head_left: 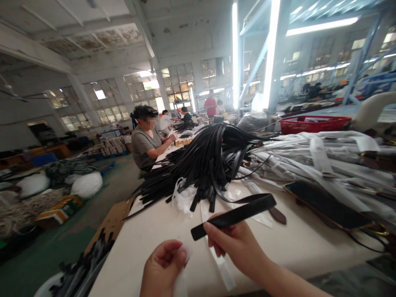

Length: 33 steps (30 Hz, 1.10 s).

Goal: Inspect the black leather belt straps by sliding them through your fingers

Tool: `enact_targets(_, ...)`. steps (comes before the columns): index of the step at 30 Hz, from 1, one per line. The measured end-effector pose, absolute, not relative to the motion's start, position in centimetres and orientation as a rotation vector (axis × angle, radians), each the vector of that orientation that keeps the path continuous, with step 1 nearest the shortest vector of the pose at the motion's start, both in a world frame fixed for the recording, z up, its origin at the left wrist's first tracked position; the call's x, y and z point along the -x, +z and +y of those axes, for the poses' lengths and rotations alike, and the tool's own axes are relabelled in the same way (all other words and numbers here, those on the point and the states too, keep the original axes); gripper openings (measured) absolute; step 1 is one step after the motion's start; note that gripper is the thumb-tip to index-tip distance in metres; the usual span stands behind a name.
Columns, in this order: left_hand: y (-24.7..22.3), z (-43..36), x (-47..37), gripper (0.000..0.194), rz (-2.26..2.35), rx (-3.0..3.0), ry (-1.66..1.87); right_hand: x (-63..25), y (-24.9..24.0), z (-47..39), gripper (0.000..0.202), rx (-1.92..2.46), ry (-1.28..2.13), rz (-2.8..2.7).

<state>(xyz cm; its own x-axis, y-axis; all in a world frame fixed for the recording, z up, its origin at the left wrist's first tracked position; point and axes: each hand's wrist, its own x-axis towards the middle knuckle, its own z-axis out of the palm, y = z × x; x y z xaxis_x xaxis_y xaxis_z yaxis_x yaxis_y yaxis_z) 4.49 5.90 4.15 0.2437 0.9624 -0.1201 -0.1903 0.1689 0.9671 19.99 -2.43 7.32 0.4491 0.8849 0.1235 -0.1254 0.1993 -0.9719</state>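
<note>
Up over the bench [161, 235]: right hand [238, 243] clamped on black strap [235, 215], kept level for sleeving; left hand [163, 264] pinching clear sleeve [182, 268] ready below.

Right hand [235, 243] raised, fingers [213, 231] pinched closed; left hand [162, 268] lower, fingers curled in.

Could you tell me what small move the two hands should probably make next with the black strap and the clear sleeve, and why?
Probably bring the left hand up to the near tip of the black strap. The right hand pinches the strap just behind that free tip, and the left pinches a clear plastic sleeve just below it, apart.
</note>
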Motion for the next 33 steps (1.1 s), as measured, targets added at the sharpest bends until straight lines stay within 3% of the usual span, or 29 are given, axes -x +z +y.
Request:
enact_targets(8,5.3,5.3,-5.7,0.052,0.948,-1.037,1.032,-19.8,6.6,-2.3,0.034,1.302,0.947,-0.855)
enact_targets(12,5.6,5.3,-5.9,0.048,0.954,-1.227,1.018,-20.2,5.9,-2.4,0.027,1.36,0.769,-1.02)
enact_targets(17,6.2,5.5,-5.5,0.025,0.853,-1.424,0.66,-22.2,6.2,-2.8,0.033,1.394,0.728,-1.482)
enact_targets(20,6.4,6.2,-4.8,0.015,0.895,-1.514,0.577,-23.7,5.6,-2.8,0.04,1.23,0.971,-1.205)
enact_targets(24,7.1,6.9,-4.5,0.013,0.897,-1.654,0.417,-23.8,4.1,-2.5,0.049,1.081,0.87,-0.578)
enact_targets(30,8.0,5.9,-5.5,0.011,0.858,-1.654,0.328,-20.4,3.8,-3.1,0.048,1.159,0.742,-1.095)
enact_targets(33,7.7,5.8,-4.5,0.01,0.827,-1.65,0.365,-19.9,4.2,-3.4,0.044,1.019,0.915,-1.146)
